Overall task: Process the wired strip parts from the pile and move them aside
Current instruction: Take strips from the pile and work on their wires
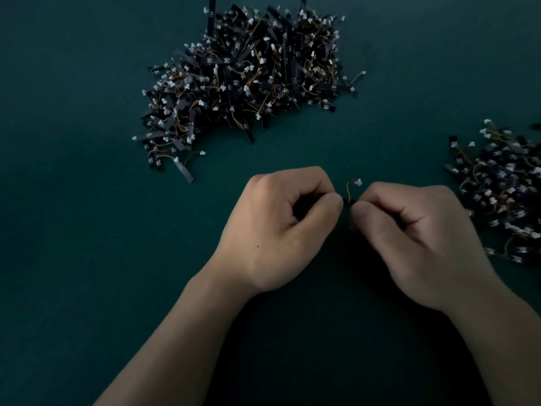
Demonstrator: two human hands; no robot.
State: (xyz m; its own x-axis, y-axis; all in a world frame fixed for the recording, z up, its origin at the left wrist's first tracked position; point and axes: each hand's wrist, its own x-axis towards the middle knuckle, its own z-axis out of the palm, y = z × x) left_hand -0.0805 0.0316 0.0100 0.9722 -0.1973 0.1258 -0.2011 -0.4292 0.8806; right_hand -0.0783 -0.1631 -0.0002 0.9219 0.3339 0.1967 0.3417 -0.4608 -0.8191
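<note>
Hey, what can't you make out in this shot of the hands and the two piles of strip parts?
1. Held strip part, head view: its body is hidden by the fingertips of the left hand and right hand; only the wire and white connector show.
2. Side pile, head view: cut off by the right edge.
3. Large pile, head view: parts too small, dark and tangled to count.

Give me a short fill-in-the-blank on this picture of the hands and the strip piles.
The left hand and the right hand together pinch ____ wired strip part.
The connector on its wire is ____ in colour.
The smaller pile lies to the ____ of the larger pile.
Missing: one, white, right.
</note>
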